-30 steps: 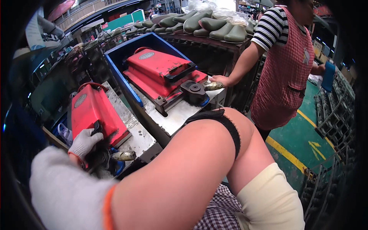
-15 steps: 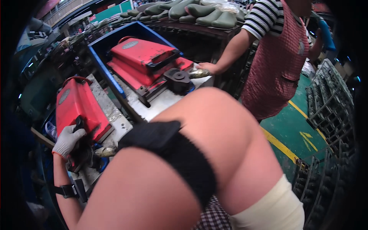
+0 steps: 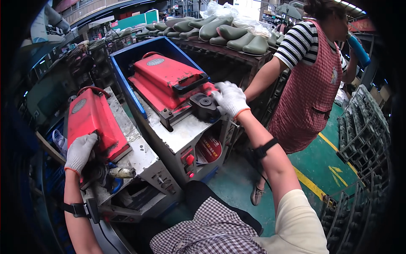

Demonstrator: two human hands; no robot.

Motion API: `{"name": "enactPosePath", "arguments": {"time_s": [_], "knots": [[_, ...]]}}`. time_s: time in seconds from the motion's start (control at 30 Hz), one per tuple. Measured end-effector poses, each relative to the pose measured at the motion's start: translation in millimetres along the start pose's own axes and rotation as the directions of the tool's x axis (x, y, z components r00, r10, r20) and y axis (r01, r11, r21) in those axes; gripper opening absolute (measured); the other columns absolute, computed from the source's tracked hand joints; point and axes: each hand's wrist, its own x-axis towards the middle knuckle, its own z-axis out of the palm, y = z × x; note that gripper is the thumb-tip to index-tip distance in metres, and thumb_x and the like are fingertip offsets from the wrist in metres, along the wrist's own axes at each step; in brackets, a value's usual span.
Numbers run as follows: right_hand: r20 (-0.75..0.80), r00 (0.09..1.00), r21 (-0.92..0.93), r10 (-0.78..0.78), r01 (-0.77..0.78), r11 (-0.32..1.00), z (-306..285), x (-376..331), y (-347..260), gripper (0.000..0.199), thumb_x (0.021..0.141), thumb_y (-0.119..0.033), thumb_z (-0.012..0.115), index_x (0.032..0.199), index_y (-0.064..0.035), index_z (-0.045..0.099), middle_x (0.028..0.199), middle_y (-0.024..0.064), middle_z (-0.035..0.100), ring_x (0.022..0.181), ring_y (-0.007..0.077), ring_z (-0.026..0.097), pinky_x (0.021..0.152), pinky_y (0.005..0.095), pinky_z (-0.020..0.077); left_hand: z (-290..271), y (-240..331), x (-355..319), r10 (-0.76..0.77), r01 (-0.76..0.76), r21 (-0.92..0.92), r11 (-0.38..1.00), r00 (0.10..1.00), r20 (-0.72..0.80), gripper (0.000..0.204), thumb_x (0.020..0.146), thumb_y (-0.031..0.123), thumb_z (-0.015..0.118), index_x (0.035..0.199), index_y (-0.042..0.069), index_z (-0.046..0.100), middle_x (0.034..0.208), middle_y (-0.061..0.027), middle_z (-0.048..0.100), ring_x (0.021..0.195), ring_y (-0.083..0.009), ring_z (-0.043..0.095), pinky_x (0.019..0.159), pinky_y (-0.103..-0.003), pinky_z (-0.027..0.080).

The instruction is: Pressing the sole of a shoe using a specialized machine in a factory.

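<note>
Two machines with worn red covers stand side by side before me. My left hand (image 3: 81, 152), in a white knit glove, is closed at the front of the left red cover (image 3: 94, 118), around its black handle, mostly hidden by my fingers. A tape-wrapped lever handle (image 3: 122, 172) sticks out below that cover. On the right machine, my gloved right hand (image 3: 230, 98) curls over the spot of its matching wrapped handle and hides it. Next to those fingers sits a black round-topped fitting (image 3: 205, 105), below the right red cover (image 3: 167, 78) with its black handle (image 3: 190, 84).
A person in a red checked apron (image 3: 302, 89) stands close on my right, one arm reaching behind my right hand. Green rubber boots (image 3: 241, 40) are heaped on a rack behind. Metal racks (image 3: 363, 122) stand at the right. Red buttons (image 3: 189, 160) are on the machine's front.
My right arm, which crossed close before the view, is now stretched out, with its hand on the right machine where the other person's hand was. My left hand stays at the left cover.
</note>
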Motion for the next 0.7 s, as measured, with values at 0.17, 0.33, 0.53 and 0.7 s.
{"name": "enactPosePath", "arguments": {"time_s": [0.17, 0.33, 0.53, 0.7], "knots": [[0.356, 0.934, 0.114, 0.033, -0.079, 0.990, 43, 21, 47, 0.053, 0.108, -0.053, 0.043, 0.117, -0.0133, 0.076, 0.114, 0.0148, 0.076, 0.111, 0.0359, 0.071, 0.096, 0.0463, 0.0544, 39, 23, 9, 0.262, -0.289, 0.038, 0.957, 0.797, -0.545, 0.026, 0.103, 0.028, 0.062, 0.111, 0.005, 0.069, 0.094, -0.0134, 0.073, 0.092, -0.0278, 0.071, 0.087, -0.040, 0.053], [0.415, 0.910, 0.083, -0.001, -0.037, 0.996, 30, 21, 37, 0.058, 0.109, -0.050, 0.036, 0.114, -0.0114, 0.079, 0.118, 0.0148, 0.078, 0.110, 0.0373, 0.073, 0.097, 0.0481, 0.0561, 108, 123, 12, 0.661, -0.641, 0.176, 0.747, 0.688, -0.298, 0.037, 0.095, 0.017, 0.070, 0.130, 0.005, 0.067, 0.122, -0.0155, 0.070, 0.116, -0.0312, 0.068, 0.104, -0.040, 0.052], [0.390, 0.920, 0.086, 0.027, -0.065, 0.994, 42, 17, 37, 0.057, 0.108, -0.049, 0.037, 0.111, -0.0092, 0.078, 0.118, 0.0175, 0.077, 0.110, 0.0386, 0.073, 0.098, 0.0489, 0.0562, 178, 202, 47, 0.871, -0.795, 0.356, 0.490, 0.464, -0.163, 0.051, 0.087, 0.014, 0.070, 0.137, 0.005, 0.062, 0.130, -0.0213, 0.068, 0.124, -0.0394, 0.064, 0.108, -0.048, 0.050], [0.342, 0.938, 0.066, 0.057, -0.084, 0.994, 47, 13, 37, 0.057, 0.108, -0.049, 0.037, 0.112, -0.0104, 0.078, 0.118, 0.0162, 0.077, 0.110, 0.0380, 0.073, 0.097, 0.0493, 0.0566, 224, 208, 76, 0.848, -0.749, 0.435, 0.500, 0.526, -0.068, 0.061, 0.086, 0.017, 0.071, 0.144, 0.006, 0.056, 0.133, -0.0202, 0.066, 0.131, -0.0391, 0.059, 0.109, -0.049, 0.049]]}}
